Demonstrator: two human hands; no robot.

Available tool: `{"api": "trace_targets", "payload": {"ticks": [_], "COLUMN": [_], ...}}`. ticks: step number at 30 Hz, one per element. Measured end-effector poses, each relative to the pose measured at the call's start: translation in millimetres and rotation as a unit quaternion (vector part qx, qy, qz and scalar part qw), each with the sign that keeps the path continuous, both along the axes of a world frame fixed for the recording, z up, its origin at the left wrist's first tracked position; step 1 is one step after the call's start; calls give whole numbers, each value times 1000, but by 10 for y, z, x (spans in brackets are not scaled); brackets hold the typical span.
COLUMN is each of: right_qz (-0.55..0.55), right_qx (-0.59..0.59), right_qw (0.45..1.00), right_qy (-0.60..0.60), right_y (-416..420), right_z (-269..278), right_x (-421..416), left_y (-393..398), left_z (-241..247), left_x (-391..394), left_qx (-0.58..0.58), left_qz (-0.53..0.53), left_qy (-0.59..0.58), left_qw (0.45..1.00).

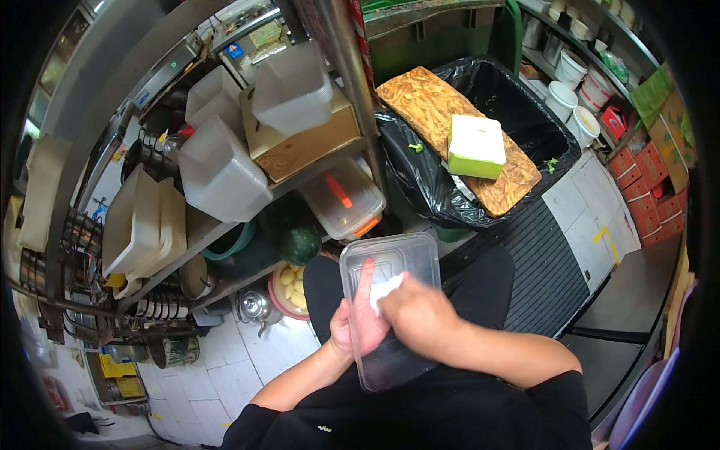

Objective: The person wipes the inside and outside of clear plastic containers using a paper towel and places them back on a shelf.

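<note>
A clear rectangular plastic container [419, 250] is tilted above my lap. My left hand [365, 323] supports it from beneath at the left side; the palm and a pointing finger show through the plastic, and the thumb is near the left rim. My right hand [424, 315], blurred by motion, presses a white cloth or paper tissue [386, 293] against the container. The right fingers are bunched over this white piece and partly hide it. Whether it is cloth or paper I cannot tell.
Stacked plastic containers [222, 169] crowd the metal shelf at left. A lidded tub [343, 197], a watermelon [301, 244] and a basin of peeled potatoes [275, 301] stand lower. A black-lined bin [405, 180] bears a wooden board [410, 93] and a green box [475, 166].
</note>
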State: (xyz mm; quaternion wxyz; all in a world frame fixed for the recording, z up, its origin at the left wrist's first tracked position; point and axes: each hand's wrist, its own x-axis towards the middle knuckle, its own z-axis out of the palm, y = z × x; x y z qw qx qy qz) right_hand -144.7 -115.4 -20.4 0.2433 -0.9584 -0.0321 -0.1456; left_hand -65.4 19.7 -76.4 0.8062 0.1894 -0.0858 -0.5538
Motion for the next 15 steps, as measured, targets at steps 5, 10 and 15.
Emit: {"api": "trace_targets", "payload": {"ticks": [5, 10, 15], "right_qz": [-69, 20, -71], "right_qx": [-5, -8, 11], "right_qw": [998, 1000, 997], "right_qy": [-2, 10, -17], "right_y": [-59, 206, -46], "right_z": [131, 45, 185], "right_x": [77, -140, 146], "left_y": [3, 22, 15], "left_z": [-54, -65, -20], "left_x": [-38, 11, -62], "left_qx": [-20, -54, 50], "left_qz": [15, -42, -34], "left_qy": [-43, -18, -88], "left_qw": [999, 998, 994]}}
